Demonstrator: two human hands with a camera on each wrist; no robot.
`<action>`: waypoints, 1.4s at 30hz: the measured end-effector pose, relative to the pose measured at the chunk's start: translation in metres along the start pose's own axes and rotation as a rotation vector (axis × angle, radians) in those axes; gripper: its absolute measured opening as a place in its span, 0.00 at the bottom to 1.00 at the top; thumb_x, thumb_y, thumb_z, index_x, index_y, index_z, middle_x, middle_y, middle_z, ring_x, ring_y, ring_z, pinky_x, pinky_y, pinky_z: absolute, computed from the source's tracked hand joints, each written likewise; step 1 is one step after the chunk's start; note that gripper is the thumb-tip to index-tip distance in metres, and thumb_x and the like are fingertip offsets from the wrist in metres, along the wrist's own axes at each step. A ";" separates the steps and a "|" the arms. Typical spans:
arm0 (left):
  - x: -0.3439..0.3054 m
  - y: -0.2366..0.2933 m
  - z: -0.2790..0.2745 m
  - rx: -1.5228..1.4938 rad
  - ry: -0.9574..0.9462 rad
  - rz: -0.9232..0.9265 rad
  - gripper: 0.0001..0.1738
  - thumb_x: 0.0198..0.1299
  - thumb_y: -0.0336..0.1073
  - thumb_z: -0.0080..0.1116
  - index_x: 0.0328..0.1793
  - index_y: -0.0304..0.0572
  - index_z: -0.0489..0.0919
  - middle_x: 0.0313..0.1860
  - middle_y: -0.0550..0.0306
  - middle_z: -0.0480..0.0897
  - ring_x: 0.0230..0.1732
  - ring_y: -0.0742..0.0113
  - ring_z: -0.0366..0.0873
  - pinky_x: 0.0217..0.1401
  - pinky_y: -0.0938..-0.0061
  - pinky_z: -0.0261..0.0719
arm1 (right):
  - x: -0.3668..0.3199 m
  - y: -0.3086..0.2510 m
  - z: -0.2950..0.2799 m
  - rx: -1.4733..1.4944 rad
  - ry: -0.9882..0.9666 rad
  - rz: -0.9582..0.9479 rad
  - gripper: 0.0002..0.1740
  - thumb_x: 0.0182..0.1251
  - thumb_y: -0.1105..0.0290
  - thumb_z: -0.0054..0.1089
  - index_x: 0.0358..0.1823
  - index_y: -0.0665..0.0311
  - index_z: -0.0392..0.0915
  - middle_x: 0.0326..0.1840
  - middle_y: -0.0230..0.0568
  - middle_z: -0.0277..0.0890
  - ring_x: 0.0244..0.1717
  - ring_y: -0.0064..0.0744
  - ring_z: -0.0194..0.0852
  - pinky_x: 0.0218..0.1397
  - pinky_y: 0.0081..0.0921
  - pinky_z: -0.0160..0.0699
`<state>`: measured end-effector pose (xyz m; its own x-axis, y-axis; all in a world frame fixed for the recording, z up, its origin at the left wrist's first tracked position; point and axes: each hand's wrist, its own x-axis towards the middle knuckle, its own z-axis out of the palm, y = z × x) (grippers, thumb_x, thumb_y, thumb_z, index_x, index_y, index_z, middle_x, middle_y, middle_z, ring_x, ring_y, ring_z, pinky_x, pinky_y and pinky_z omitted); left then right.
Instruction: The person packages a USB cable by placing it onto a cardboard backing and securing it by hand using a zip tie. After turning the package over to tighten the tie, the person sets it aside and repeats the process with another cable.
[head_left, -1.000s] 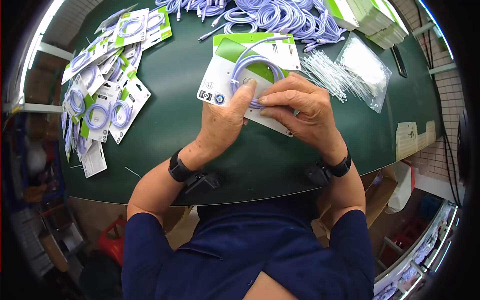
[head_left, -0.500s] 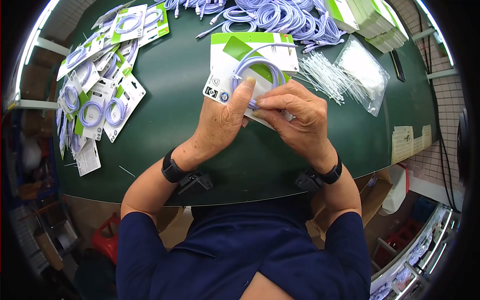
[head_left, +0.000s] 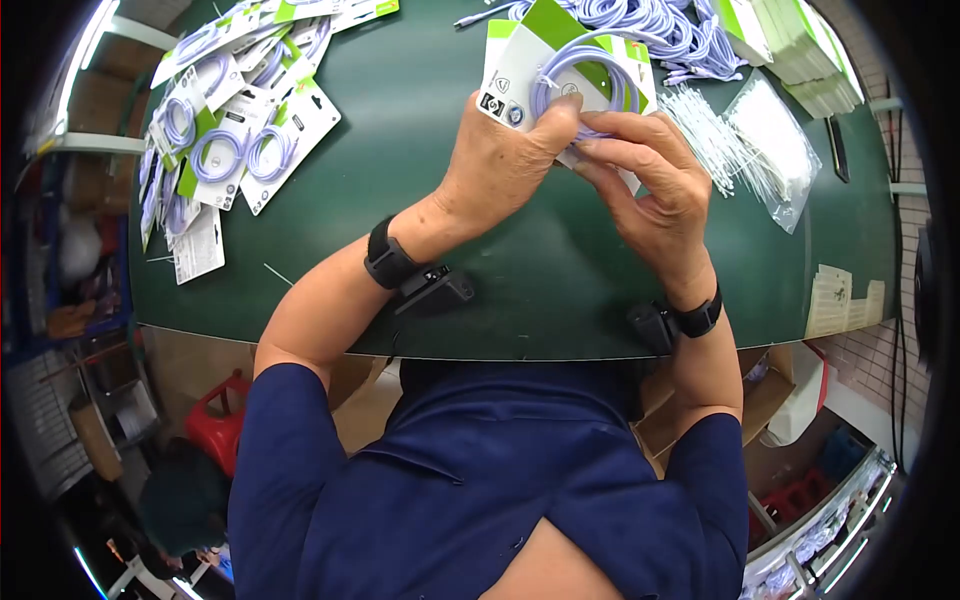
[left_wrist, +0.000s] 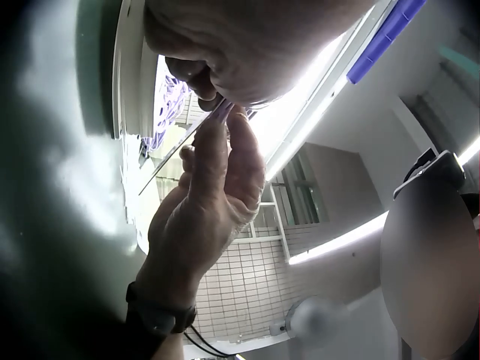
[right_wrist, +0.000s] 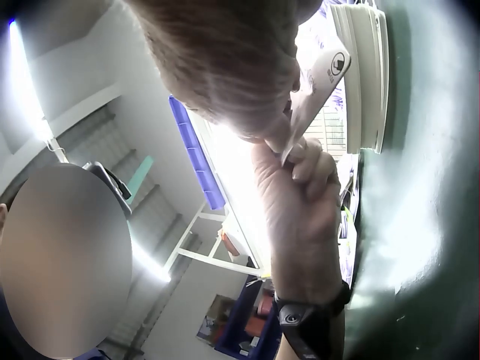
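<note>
A white and green card (head_left: 522, 62) carries a coiled lilac cable (head_left: 546, 84) on its face. The left hand (head_left: 503, 160) grips the card's lower left part, its thumb pressed over the coil's lower edge and its fingers behind. From the right, the right hand (head_left: 660, 185) pinches the coil's bottom between thumb and fingertips, beside the left thumb. In the left wrist view the card shows edge-on at the right hand (left_wrist: 202, 202); in the right wrist view the card (right_wrist: 319, 86) slants up from the left hand (right_wrist: 300, 217). The fingertip contact is partly hidden.
Carded cables (head_left: 225, 150) lie heaped at the left on the green table (head_left: 400, 130). Loose lilac cables (head_left: 690, 45) lie behind the hands. White ties (head_left: 705, 130), a clear bag of ties (head_left: 775, 140) and stacked cards (head_left: 815, 60) are at the right.
Both hands and the card have shifted forward and right over the table, nearer the loose cables. The two grips look much the same, and the head view has shifted slightly.
</note>
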<state>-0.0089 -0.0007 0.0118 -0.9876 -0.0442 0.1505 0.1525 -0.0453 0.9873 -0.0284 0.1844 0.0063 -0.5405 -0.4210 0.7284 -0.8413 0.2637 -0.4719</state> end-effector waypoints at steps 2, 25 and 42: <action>0.001 -0.005 -0.005 0.138 -0.014 0.115 0.09 0.70 0.30 0.61 0.51 0.30 0.81 0.35 0.62 0.84 0.34 0.75 0.79 0.35 0.73 0.79 | 0.003 -0.003 -0.006 -0.049 0.020 -0.026 0.15 0.55 0.83 0.80 0.44 0.64 0.89 0.46 0.39 0.90 0.43 0.32 0.86 0.42 0.24 0.84; 0.084 0.008 -0.037 0.763 0.547 0.920 0.12 0.66 0.28 0.65 0.54 0.38 0.81 0.41 0.55 0.84 0.38 0.59 0.84 0.39 0.64 0.82 | 0.003 -0.086 0.035 0.885 -0.478 0.929 0.25 0.72 0.69 0.71 0.66 0.73 0.77 0.46 0.39 0.86 0.43 0.21 0.82 0.46 0.21 0.84; 0.064 0.024 -0.031 0.799 0.251 1.256 0.16 0.59 0.34 0.70 0.52 0.39 0.82 0.28 0.60 0.81 0.29 0.64 0.84 0.26 0.69 0.80 | 0.007 -0.101 0.081 0.565 -0.353 0.915 0.24 0.72 0.59 0.73 0.55 0.73 0.78 0.37 0.36 0.83 0.34 0.21 0.79 0.40 0.23 0.81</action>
<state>-0.0671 -0.0354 0.0431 -0.1899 0.1910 0.9630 0.7274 0.6862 0.0074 0.0537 0.0844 0.0186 -0.8439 -0.5165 -0.1450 0.0417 0.2063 -0.9776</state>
